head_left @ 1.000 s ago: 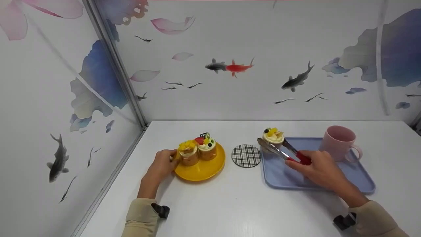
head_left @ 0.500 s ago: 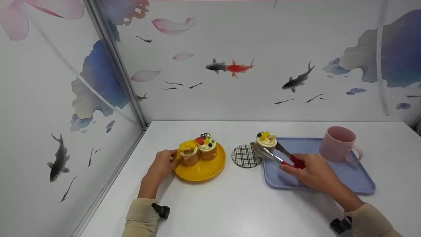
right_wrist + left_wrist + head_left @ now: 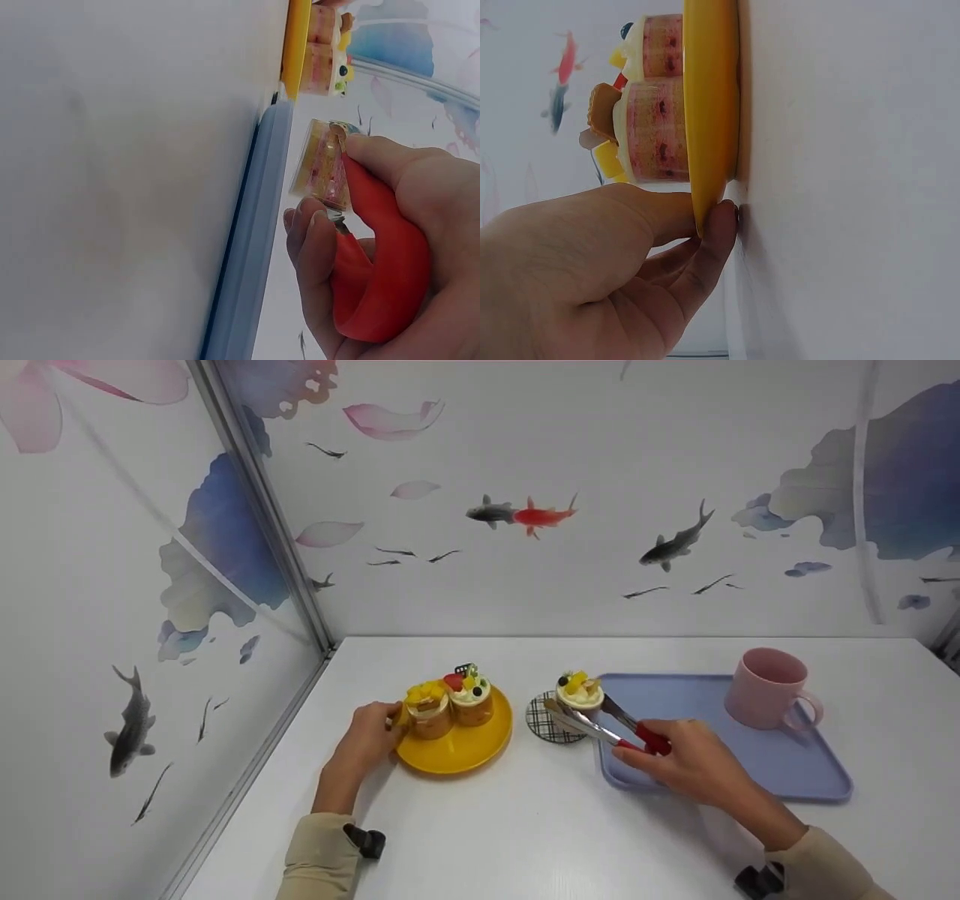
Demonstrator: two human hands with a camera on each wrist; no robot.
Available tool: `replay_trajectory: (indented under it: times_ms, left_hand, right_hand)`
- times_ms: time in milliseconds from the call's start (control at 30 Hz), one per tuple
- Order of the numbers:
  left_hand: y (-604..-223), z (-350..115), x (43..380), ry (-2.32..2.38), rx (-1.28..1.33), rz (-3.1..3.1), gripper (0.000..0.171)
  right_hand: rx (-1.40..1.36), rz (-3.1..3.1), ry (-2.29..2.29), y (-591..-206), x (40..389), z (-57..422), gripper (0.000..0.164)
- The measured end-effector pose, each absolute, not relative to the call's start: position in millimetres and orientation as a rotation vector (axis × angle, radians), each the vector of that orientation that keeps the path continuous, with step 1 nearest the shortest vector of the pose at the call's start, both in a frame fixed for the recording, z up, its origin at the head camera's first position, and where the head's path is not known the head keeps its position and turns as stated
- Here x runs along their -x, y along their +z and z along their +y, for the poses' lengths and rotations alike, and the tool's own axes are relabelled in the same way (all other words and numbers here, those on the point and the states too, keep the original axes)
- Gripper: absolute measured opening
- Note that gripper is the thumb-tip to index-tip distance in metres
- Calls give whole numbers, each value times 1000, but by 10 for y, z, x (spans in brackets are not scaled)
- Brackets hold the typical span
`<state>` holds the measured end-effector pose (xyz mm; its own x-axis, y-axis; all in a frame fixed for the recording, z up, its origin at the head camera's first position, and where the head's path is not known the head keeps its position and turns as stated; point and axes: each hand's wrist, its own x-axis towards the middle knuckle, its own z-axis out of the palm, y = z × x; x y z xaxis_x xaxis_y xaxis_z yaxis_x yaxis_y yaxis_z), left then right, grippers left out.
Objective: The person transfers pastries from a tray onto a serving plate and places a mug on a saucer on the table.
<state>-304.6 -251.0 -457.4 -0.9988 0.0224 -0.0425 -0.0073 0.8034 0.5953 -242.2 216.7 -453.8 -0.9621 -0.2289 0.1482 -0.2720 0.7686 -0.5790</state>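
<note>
as observed from the head view, the left hand [image 3: 371, 735] is at the nine o'clock edge of the yellow plate [image 3: 455, 757], pinching its rim with thumb above and fingers beneath; the grip is closed down to the thickness of the rim. the plate rests on the white tabletop [image 3: 480, 840] and bears a yellow-topped cup [image 3: 429, 721] at its ten o'clock and a red-and-green-topped cup [image 3: 472, 709] at its one o'clock. the right hand [image 3: 694, 757] grips a pair of red-handled tongs [image 3: 397, 255], its fingers curled round the handles; the tong arms stand partly open, spread to the width of a third dessert cup [image 3: 580, 696], which they hold from either side. this third cup, topped with cream, yellow pieces and a dark berry, is noted over the round checked coaster [image 3: 541, 721]; whether its base touches the coaster cannot be determined. taking the coaster as centre, the plate lies at nine o'clock and the blue tray [image 3: 787, 765] at three o'clock, its left edge just beside the coaster. a pink mug [image 3: 763, 694] stands on the tray towards one o'clock, handle pointing to four o'clock. beige sleeves [image 3: 319, 851] cover both forearms.
</note>
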Motion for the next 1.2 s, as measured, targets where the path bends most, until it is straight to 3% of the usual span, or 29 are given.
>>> replay_trajectory:
  times_ms: [233,1200]
  left_hand:
    - [-4571,-2513,3043,936,-42,2968,50]
    - [-4584,-2522,3064,905,-84,2988,47]
  right_hand:
    - [-496,-2870,988,-4544,2392,2023,38]
    - [-688,-2843,1049,-4567,2407,1463,39]
